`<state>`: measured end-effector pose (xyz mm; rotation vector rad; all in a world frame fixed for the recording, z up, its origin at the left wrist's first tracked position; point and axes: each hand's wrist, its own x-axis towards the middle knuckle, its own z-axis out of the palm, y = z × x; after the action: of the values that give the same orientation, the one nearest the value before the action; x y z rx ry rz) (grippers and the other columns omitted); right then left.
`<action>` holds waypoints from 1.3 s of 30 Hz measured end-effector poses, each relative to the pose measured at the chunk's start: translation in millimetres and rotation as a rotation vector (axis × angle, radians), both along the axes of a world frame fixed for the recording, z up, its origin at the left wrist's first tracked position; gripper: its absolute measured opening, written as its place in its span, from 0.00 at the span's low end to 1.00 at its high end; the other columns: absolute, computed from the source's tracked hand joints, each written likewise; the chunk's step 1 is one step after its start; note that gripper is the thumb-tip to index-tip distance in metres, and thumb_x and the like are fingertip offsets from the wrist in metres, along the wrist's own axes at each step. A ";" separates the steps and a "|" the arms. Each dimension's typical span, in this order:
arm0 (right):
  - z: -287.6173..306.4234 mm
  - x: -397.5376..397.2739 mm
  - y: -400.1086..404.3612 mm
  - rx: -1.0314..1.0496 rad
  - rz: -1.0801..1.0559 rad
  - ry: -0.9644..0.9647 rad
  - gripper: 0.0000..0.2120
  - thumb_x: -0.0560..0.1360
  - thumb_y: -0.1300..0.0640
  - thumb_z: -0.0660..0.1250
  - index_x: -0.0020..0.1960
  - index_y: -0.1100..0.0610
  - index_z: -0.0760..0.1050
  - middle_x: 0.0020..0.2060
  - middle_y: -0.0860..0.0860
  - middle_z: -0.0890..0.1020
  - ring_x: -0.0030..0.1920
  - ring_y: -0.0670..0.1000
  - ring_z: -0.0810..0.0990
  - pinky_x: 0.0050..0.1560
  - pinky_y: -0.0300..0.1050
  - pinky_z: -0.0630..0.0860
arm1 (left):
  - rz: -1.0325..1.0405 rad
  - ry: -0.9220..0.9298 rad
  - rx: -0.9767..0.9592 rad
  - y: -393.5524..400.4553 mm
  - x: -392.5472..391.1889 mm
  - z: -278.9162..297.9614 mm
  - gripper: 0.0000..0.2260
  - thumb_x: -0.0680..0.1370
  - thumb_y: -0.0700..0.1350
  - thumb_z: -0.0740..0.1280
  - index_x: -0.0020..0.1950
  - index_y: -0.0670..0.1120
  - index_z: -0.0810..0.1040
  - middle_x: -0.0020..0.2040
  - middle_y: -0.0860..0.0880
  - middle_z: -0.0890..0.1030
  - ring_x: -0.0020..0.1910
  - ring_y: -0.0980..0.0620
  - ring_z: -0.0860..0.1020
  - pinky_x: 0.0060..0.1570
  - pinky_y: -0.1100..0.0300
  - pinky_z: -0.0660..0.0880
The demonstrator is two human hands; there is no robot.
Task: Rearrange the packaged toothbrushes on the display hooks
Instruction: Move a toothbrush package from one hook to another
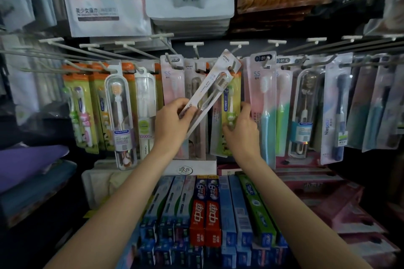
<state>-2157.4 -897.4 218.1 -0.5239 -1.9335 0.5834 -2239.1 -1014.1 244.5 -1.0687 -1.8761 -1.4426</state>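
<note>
left hand (172,119) pinches bottom of white spring pack (209,91), long axis tilted up-right, hang hole near middle hook (232,70) of rail. right hand (240,125) grips green pack (227,113) hanging just below. left nearer, guessing hook-on next.

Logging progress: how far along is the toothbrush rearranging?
Midway. Done: most packs hang in rows on the hooks. In hand: left hand holds a white toothbrush pack, tilted, off its hook; right hand steadies a green pack. Left: rehang the white one.
</note>
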 end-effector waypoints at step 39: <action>1.5 102.2 9.0 0.064 0.161 -0.295 0.25 0.73 0.60 0.67 0.68 0.54 0.65 0.39 0.43 0.75 0.32 0.39 0.72 0.25 0.26 0.67 | -0.113 -0.155 -0.021 21.5 12.7 -22.8 0.11 0.77 0.41 0.65 0.58 0.42 0.78 0.47 0.55 0.77 0.45 0.61 0.75 0.42 0.79 0.68</action>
<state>-2055.2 -888.4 219.6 -0.4343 -2.2826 0.5679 -2226.3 -992.6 221.7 -1.1177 -1.9689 -1.6139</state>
